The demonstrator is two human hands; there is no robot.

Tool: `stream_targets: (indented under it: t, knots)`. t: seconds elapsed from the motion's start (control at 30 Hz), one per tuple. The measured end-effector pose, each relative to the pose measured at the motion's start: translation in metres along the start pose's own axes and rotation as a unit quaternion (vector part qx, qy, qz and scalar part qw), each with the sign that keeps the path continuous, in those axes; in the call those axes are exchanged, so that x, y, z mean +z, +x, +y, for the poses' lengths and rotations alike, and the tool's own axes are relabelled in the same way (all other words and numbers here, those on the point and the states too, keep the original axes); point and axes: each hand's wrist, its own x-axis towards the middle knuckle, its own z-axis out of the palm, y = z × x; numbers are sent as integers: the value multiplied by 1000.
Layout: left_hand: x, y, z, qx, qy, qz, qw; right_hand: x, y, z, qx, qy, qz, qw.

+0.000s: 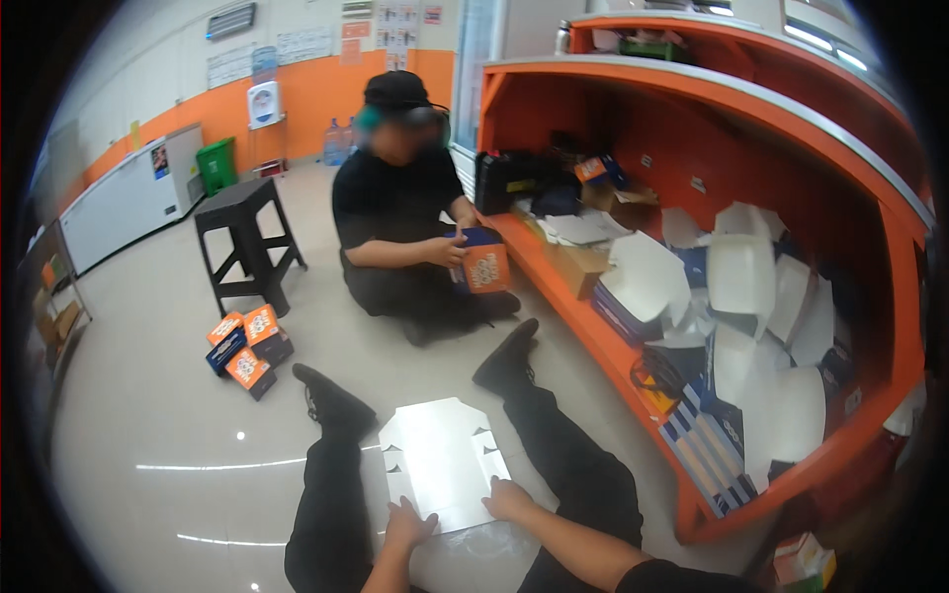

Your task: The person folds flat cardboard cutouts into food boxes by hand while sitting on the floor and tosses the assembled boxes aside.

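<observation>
Between my outstretched legs, a flat white cardboard box blank (442, 460) lies with its white side up, and small cut tabs show along both sides. My left hand (407, 524) holds it at the near left corner, thumb toward the sheet's middle. At the right edge, a little farther up, my right hand (507, 499) grips the same blank. The undersides of my fingers are hidden. Across from me a person in black sits on the floor with a folded orange and blue box (481, 261) in their hands.
Several folded orange and blue boxes (249, 348) lie on the floor at left, near a dark stool (249, 237). An orange shelf unit (583, 314) on the right holds piled white blanks (741, 272). A white chest freezer (133, 203) stands at the far left wall.
</observation>
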Motion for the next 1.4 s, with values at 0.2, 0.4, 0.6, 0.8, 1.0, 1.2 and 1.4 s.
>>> stream_targets:
  t: [0.2, 0.4, 0.6, 0.8, 1.0, 1.2, 1.4]
  knots:
    - [4, -14, 11, 5, 42, 78, 996, 6, -4, 3, -78, 27, 17, 996]
    - [3, -7, 9, 14, -35, 160, 986, 11, 10, 20, -100, 97, 118, 983]
    - [-10, -16, 19, 11, -51, 121, 991, -114, 26, 89, -168, 785, 226, 552]
    - [-4, -8, 17, 0, -19, 105, 994, -203, 24, 129, 72, 594, 484, 638]
    - [-8, -7, -6, -6, -5, 101, 995, -214, 34, 80, 142, 148, 301, 931]
    - [1, -5, -1, 26, 0, 111, 993, -190, 72, 131, 174, 76, 282, 940]
    - [-10, -10, 7, 9, -33, 147, 988, -216, 62, 133, 142, 54, 281, 948]
